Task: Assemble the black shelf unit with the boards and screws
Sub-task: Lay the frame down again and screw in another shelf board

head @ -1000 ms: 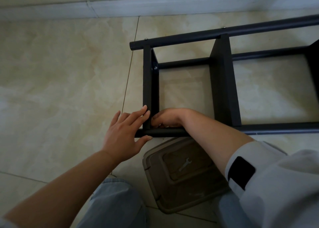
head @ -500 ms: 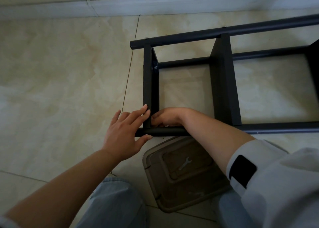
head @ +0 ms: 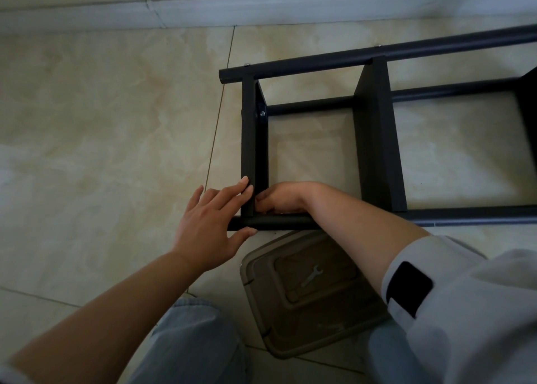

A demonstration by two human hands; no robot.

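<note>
Lying on its side on the tiled floor (head: 96, 128), the black shelf unit (head: 374, 139) occupies the right half of the view, its far tube (head: 363, 59) running parallel to the skirting (head: 261, 8) with a strip of bare tile between them. The end board (head: 252, 139) stands on edge at the unit's left end, one screw (head: 262, 113) visible on its inner face near the far corner. A second board (head: 377, 139) stands upright further right. The left hand (head: 210, 223) rests with fingers spread and straight against the outer face of the end board at its near corner, thumb under the near tube (head: 279, 222). The right hand (head: 280, 199) sits inside that corner, fingers curled toward the board; what they pinch, if anything, cannot be told. Bare floor lies left of the unit. Just beside the near tube, toward the person, an upturned brown plastic lid (head: 305, 302) carries a small wrench (head: 312, 275). The person's knees (head: 197, 343) flank the lid.
</note>
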